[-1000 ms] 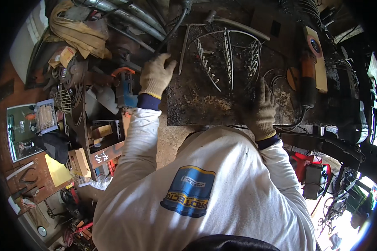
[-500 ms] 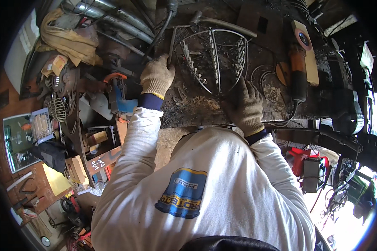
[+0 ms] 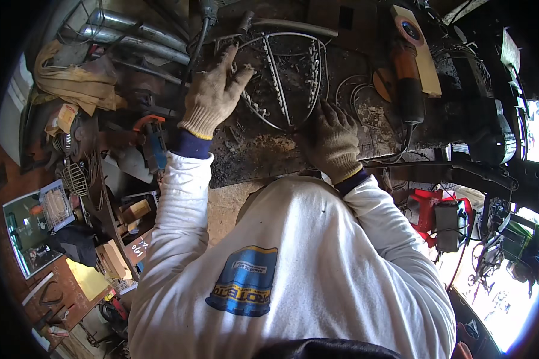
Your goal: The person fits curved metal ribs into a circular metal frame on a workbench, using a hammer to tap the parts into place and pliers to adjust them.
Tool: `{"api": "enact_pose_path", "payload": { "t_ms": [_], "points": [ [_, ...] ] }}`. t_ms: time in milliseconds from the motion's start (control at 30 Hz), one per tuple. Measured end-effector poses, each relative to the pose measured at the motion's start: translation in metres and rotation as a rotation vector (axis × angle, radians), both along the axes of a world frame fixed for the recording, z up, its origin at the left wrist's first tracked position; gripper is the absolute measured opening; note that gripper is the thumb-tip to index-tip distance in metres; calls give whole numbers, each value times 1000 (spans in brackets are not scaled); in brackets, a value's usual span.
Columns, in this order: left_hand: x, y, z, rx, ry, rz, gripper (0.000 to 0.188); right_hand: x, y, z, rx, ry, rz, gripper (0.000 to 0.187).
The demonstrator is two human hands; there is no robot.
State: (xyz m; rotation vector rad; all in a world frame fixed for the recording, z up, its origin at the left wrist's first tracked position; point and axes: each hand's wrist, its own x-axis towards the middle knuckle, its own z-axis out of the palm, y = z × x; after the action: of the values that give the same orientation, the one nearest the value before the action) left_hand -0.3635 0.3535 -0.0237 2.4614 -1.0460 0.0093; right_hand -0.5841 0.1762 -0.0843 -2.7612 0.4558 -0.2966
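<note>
My left hand [image 3: 217,96], in a knitted work glove, is open with index finger and thumb spread beside the left side of a shield-shaped wire frame [image 3: 286,122]. Its fingertips reach close to a bent metal bar [image 3: 224,39]; whether they touch it I cannot tell. Welded pieces line the rods of the frame, which lies flat on the dark bench [image 3: 251,161]. My right hand [image 3: 334,140], also gloved, rests on the bench by the frame's pointed near end, fingers forward and apart. Beyond the frame lies a hammer [image 3: 293,26], its head to the left.
An angle grinder [image 3: 408,81] lies at the right, next to a wooden board [image 3: 422,66] bearing a disc. Loose wire coils [image 3: 360,90] sit between it and the frame. At the left are a crumpled tan cloth [image 3: 72,81], metal pipes [image 3: 138,36] and an orange-and-blue tool [image 3: 153,140].
My left hand has opened from its closed grip near the upright bar and stretched its fingers forward. My right hand stays by the frame's tip. The whole view has shifted a little.
</note>
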Motion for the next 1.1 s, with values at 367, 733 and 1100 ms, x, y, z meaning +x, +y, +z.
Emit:
{"api": "enact_pose_path", "payload": {
  "t_ms": [367, 733, 1100],
  "points": [
    [22, 15, -15, -87, -66, -33, 60, 3, 4, 3, 34, 1, -4, 79],
    [131, -35, 9, 163, 158, -253, 29, 0, -3, -1, 96, -184, 24, 78],
    [153, -105, -40, 736, 40, -584, 13, -2, -5, -3, 115, -265, 2, 75]
  ]
}}
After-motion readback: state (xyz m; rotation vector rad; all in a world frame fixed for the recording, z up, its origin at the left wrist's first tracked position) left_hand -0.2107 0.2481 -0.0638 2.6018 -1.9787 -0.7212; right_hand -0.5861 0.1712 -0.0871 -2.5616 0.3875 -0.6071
